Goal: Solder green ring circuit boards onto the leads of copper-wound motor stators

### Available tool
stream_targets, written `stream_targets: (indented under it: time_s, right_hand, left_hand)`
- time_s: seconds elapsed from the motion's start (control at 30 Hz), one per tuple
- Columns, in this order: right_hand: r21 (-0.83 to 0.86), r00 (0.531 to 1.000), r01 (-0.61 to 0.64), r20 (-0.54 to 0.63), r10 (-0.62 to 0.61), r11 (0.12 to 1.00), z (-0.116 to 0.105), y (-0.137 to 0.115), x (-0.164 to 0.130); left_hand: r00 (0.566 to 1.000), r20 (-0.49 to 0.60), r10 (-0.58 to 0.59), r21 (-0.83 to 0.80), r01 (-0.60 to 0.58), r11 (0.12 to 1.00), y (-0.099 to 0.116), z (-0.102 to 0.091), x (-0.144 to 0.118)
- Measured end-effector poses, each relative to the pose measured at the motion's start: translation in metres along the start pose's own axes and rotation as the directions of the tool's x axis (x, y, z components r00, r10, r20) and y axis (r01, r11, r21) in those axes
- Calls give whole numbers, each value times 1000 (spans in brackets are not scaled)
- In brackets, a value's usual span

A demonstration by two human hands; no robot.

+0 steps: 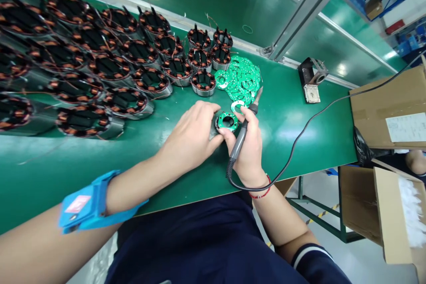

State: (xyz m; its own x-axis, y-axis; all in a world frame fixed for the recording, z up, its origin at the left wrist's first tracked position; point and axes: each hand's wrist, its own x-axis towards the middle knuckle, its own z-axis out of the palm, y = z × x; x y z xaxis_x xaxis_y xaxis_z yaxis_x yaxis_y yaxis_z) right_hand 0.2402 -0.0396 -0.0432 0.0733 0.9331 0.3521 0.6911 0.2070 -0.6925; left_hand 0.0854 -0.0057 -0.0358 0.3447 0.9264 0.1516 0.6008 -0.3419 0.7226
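In the head view a motor stator with a ring-shaped green circuit board (pixel 227 121) on top sits at the middle of the bench. My left hand (pixel 193 133) is closed around its left side, fingertips and thumb on the rim. My right hand (pixel 248 146) grips a soldering iron (pixel 240 137), its tip pointing up and away from the stator. The thumb and a finger of that same hand also touch the stator's right side. Just beyond lies a pile of green ring circuit boards (pixel 244 77). Wound stators (pixel 203 82) stand upright in rows to the left.
A soldering iron stand (pixel 312 77) is at the back right of the green bench (pixel 299 128). The iron's black cord (pixel 299 135) loops across the right side. Cardboard boxes (pixel 386 102) stand at the far right. A metal post (pixel 309 13) rises behind.
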Motion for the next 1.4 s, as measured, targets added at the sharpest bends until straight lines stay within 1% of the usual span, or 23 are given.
stream_targets:
  time_s: [0.1,0.23,0.3,0.37,0.43,0.53,0.63,0.7,0.8,0.87,0.9,0.97,1.03,1.07,1.1,1.13,1.17,1.2,1.23,1.3,1.33,1.37,1.4]
  right_hand:
    - [-29,999,30,-16,-31,999,2,0,-2]
    - [-66,998,61,-30,-63,996,3,1,-3]
    - [-74,997,67,-27,-70,995,4,1,-4]
    - [-80,997,70,-28,-73,994,5,1,-5]
    - [-83,997,65,-29,-67,994,6,1,-5]
    - [-82,998,54,-33,-56,995,7,2,-4]
    - [-74,995,82,-47,-86,994,7,5,-2]
    - [-39,992,112,-52,-114,993,5,9,-1]
    - [38,988,132,-82,-129,990,0,14,-2]
    - [71,985,128,-123,-118,989,-4,17,-3]
    - [84,984,120,-140,-107,989,-6,19,-4]
    - [112,984,94,-161,-75,989,-9,22,-4]
    - [147,986,74,-159,-50,986,-11,24,-5]
    - [161,987,70,-152,-46,984,-11,24,-5]
    - [171,988,71,-144,-47,983,-11,24,-5]
    - [176,990,73,-133,-50,982,-11,24,-6]
    - [179,991,74,-120,-53,981,-10,23,-7]
    - [180,993,74,-104,-56,981,-10,23,-8]
    - [179,995,72,-86,-57,981,-10,22,-9]
    - [167,997,61,-59,-51,984,-9,22,-10]
    - [159,997,56,-52,-49,986,-9,23,-10]
    - [152,998,53,-52,-46,987,-9,23,-9]
    - [147,997,51,-58,-42,988,-9,24,-9]
  left_hand:
    - [1000,-18,-18,-2,18,1000,5,-1,-3]
    - [987,37,-156,-146,160,976,11,-1,-5]
    - [975,36,-220,-233,222,947,13,1,-7]
    - [965,21,-260,-295,255,921,15,3,-9]
    - [962,1,-273,-318,259,912,15,5,-11]
    - [971,-7,-240,-291,228,929,12,6,-13]
    - [983,45,-176,-234,181,955,5,6,-9]
    - [992,72,-103,-184,115,976,2,7,-1]
    - [991,129,34,-28,-31,999,5,6,9]
    - [977,197,79,104,-101,989,10,0,5]
    - [971,223,82,163,-120,979,11,-4,-2]
    - [964,257,72,245,-137,960,9,-18,-25]
    - [965,260,34,276,-108,955,-1,-38,-59]
    - [969,245,-3,270,-65,961,-9,-51,-78]
    - [977,208,-46,261,-10,965,-19,-66,-96]
    - [982,152,-107,263,64,963,-30,-82,-113]
    - [977,98,-190,275,156,949,-43,-99,-129]
    - [955,51,-292,292,266,919,-58,-117,-141]
    - [921,-24,-388,321,375,870,-73,-135,-150]
    - [833,-169,-528,409,546,731,-102,-168,-157]
    - [795,-245,-556,441,602,666,-116,-183,-156]
    - [769,-300,-564,451,636,627,-127,-196,-151]
    - [747,-347,-568,436,664,608,-136,-207,-144]
